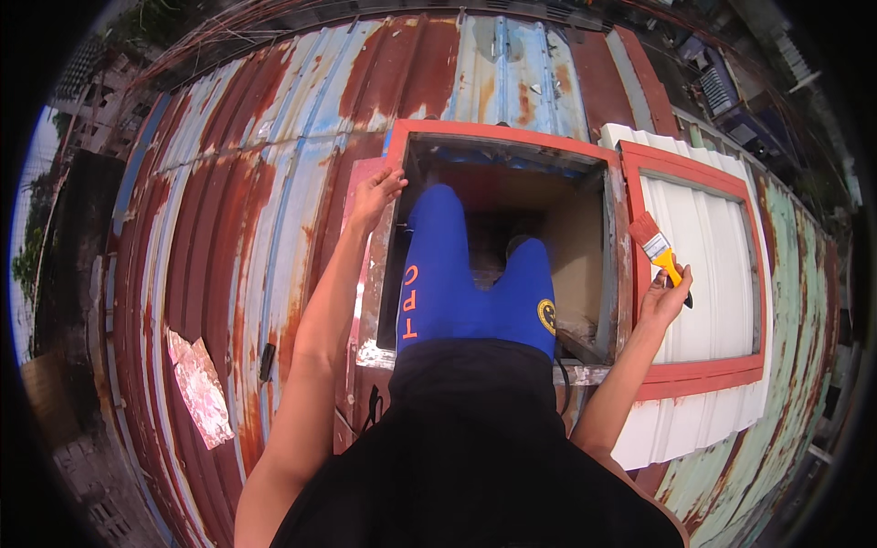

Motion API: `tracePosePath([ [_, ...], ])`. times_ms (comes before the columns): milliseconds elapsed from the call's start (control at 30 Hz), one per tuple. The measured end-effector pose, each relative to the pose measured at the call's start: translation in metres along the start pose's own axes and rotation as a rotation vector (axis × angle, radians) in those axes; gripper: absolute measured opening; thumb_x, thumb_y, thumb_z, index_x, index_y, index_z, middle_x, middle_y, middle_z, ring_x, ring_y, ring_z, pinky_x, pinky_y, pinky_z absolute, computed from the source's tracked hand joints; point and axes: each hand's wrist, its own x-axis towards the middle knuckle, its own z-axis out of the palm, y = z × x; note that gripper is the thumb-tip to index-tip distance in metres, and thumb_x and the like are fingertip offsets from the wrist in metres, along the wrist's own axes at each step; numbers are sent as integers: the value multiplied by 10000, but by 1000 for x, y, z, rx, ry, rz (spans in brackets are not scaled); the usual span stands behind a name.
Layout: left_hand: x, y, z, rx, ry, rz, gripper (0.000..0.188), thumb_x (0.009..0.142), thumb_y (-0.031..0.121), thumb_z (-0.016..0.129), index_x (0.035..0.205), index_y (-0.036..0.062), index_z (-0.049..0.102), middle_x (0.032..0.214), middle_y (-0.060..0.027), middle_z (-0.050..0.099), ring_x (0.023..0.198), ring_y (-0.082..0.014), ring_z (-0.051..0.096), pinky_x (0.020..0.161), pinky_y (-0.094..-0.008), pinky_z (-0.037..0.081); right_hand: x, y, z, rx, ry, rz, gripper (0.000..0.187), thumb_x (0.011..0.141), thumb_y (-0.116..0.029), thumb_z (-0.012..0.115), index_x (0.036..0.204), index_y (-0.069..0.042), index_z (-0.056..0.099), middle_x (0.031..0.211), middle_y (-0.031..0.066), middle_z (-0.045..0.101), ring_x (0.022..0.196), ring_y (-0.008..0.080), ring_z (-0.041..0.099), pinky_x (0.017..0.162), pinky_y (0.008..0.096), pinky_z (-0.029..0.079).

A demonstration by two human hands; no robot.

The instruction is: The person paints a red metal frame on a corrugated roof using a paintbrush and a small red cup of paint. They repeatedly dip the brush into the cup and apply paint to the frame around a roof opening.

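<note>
My right hand (667,294) is closed round the handle of a paintbrush (665,257). The brush has a yellow handle with a dark end, a metal band and bristles coated in red paint. Its bristles sit over the left side of a red-painted frame (692,376) lying on the right; whether they touch it I cannot tell. My left hand (378,194) is at the left edge of a hatch frame (512,136), its fingers loosely bent and apart, with nothing seen in them. Red paint covers the hatch frame's far side; its near left corner is whitish and worn.
My legs in blue trousers (448,274) are in the hatch opening. Rusty corrugated roofing (215,219) surrounds it. White corrugated sheet (703,320) lies under the right frame. A peeling scrap (200,391) and a small dark object (267,362) lie on the left.
</note>
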Motion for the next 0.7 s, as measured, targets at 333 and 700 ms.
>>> tracePosePath([
  [333, -1, 15, 45, 454, 168, 206, 342, 873, 299, 876, 889, -13, 737, 860, -113, 761, 740, -166, 718, 673, -307, 573, 10, 1, -14, 61, 55, 26, 351, 1034, -366, 654, 1046, -17, 624, 1129, 139, 718, 703, 78, 581, 610, 193, 517],
  [700, -13, 10, 46, 719, 167, 280, 397, 917, 284, 820, 1068, -80, 766, 867, -164, 782, 813, -225, 762, 719, -370, 576, 8, 1, -13, 66, 84, 27, 354, 1051, -373, 631, 1020, -20, 639, 1086, 123, 723, 701, 78, 582, 600, 195, 505],
])
